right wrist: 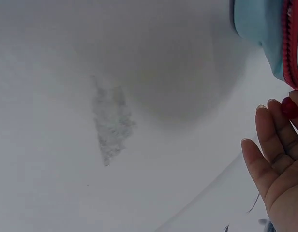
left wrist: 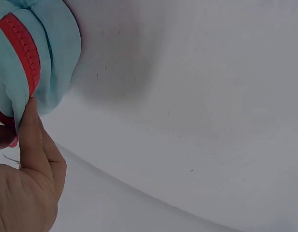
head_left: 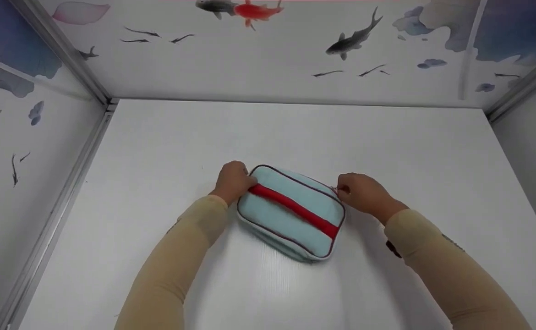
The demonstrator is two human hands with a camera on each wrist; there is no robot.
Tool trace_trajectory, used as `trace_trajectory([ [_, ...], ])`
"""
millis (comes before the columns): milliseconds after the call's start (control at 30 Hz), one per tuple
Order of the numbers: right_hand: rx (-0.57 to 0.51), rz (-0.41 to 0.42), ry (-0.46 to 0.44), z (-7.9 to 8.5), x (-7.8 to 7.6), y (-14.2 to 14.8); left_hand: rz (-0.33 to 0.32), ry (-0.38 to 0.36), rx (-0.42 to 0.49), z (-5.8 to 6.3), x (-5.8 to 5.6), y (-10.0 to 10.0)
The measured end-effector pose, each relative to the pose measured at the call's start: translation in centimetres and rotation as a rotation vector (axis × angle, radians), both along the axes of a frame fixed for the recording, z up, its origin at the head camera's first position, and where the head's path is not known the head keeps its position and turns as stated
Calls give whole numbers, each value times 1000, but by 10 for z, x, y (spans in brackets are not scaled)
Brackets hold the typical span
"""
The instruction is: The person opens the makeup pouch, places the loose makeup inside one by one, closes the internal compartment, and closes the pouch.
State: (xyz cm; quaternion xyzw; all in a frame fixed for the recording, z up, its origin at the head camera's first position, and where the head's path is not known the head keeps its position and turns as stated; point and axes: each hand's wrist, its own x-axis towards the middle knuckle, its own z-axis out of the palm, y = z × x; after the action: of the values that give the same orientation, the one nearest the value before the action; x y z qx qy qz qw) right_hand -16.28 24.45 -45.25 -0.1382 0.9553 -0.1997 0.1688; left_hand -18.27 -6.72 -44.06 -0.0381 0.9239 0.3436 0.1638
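Note:
A light blue zip pouch (head_left: 272, 213) with dark piping and a red strap (head_left: 295, 207) across its top face lies slantwise on the white table. At its upper left end my left hand (head_left: 232, 181) pinches the fabric between thumb and fingers, beside the end of the red zipper (left wrist: 25, 53) in the left wrist view. My right hand (head_left: 364, 195) is at the opposite end, near the upper right corner. Seen from the right wrist, its thumb and forefinger pinch a red zipper pull (right wrist: 290, 107) below the red zipper teeth, while the other fingers (right wrist: 267, 130) spread loosely.
The white table (head_left: 158, 142) runs back to a white panel (head_left: 268, 59) printed with fish. A similar side panel (head_left: 43, 151) stands at the left, and a plain wall (head_left: 533, 119) at the right. A grey smudge (right wrist: 111, 121) marks the tabletop.

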Motion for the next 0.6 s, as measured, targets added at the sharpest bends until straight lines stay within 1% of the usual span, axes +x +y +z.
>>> trace_trajectory([
  [167, 5, -40, -8, -2, 10, 13, 159, -24, 84, -4, 9, -7],
  [233, 4, -51, -14, -4, 14, 16, 205, -20, 110, -5, 13, -9],
  [267, -2, -58, -19, -5, 16, 18, 216, -18, 119, -5, 15, -9],
  [333, -13, -74, -24, -6, 18, 19, 216, -12, 119, -6, 18, -9],
  [400, -25, -91, -22, -7, 19, 20, 210, -23, 115, -7, 22, -9],
  [600, -43, -131, -20, -6, 14, 20, 172, -98, 85, -6, 28, -9],
])
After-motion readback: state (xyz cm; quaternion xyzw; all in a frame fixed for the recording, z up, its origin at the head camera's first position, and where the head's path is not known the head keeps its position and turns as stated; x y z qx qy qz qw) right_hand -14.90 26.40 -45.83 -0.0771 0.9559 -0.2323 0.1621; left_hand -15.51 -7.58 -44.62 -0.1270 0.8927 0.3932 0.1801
